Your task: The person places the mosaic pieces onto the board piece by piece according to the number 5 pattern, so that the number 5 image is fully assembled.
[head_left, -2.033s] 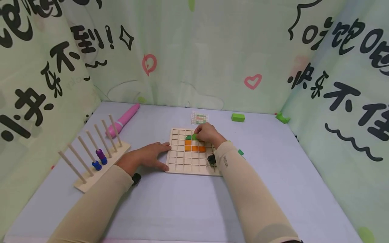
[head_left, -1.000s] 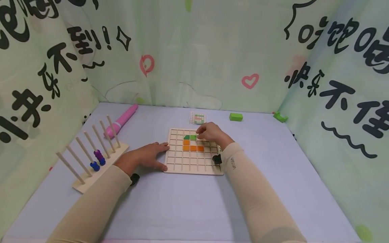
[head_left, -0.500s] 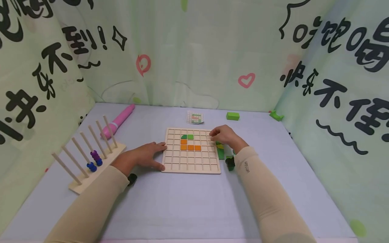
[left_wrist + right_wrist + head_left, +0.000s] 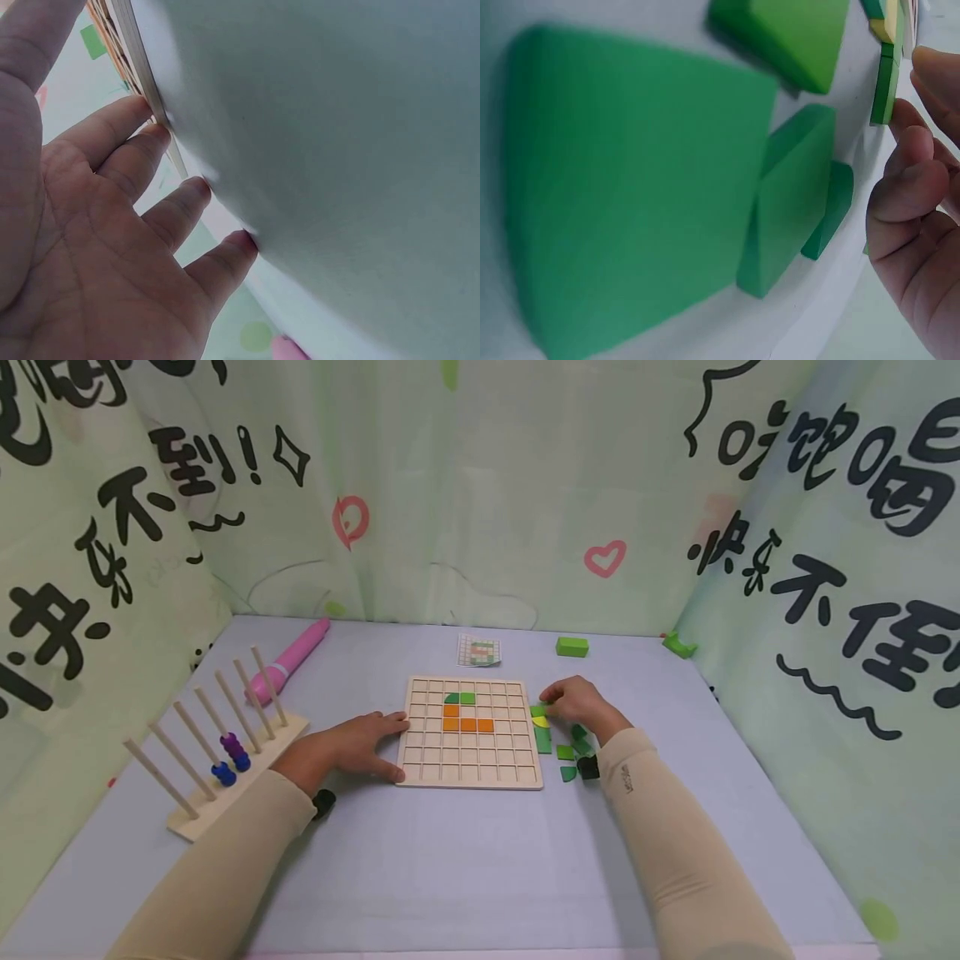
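Note:
A square wooden grid board lies mid-table, with several orange tiles, a light green tile and a dark green rounded tile in its cells. My left hand rests at the board's left edge, thumb and fingers spread; the left wrist view shows fingertips at that edge. My right hand is right of the board, its fingertips by a light green tile beside a yellow piece. In the right wrist view thumb and index finger stand apart near a green tile; no grip shows.
Loose green tiles lie under and near my right wrist. A pattern card and a green block are behind the board. To the left stand a peg rack with beads and a pink stick-like object; a green curved piece lies far right.
My right hand has let go of the light green tile in the top row and moved right, off the board, to the loose tiles. My left hand stays at the board's edge.

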Available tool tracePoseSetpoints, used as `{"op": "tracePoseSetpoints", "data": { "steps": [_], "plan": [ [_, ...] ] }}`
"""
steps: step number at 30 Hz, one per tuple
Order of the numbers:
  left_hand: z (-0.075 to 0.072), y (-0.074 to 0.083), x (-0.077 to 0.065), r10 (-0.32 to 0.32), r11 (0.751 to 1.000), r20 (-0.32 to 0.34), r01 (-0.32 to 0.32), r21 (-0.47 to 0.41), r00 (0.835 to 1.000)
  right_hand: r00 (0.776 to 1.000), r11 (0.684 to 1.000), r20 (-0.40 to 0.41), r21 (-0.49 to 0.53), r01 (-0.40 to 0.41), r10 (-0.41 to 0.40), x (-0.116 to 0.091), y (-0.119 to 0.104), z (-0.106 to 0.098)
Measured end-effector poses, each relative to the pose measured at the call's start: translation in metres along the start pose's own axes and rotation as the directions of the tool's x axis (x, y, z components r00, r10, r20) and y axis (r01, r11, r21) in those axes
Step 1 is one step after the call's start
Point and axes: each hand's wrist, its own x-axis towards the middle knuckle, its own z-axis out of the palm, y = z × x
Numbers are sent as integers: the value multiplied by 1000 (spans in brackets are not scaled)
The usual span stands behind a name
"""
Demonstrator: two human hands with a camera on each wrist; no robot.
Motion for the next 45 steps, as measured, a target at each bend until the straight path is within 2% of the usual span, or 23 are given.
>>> {"op": "tracePoseSetpoints", "data": {
  "steps": [9,14,30,37,45],
  "plan": [
    [3,-4,3,20,1000,-8,-20,5,1000,998,987,-23,-151,55,-59,0,8,1],
    [3,-4,5,4,1000,-6,-4,5,1000,998,984,-27,-170,57,-63,-1,10,-1],
    [2,-1,5,-31,999,3,31,9,1000,999,997,-33,-69,36,-39,-5,7,-10],
    [2,-1,5,-34,999,3,34,6,999,997,997,-23,-7,71,-71,-5,-9,-9],
    [2,-2,4,-20,1000,-3,20,-7,1000,995,994,23,55,100,-101,2,-31,5]
  ]
}}
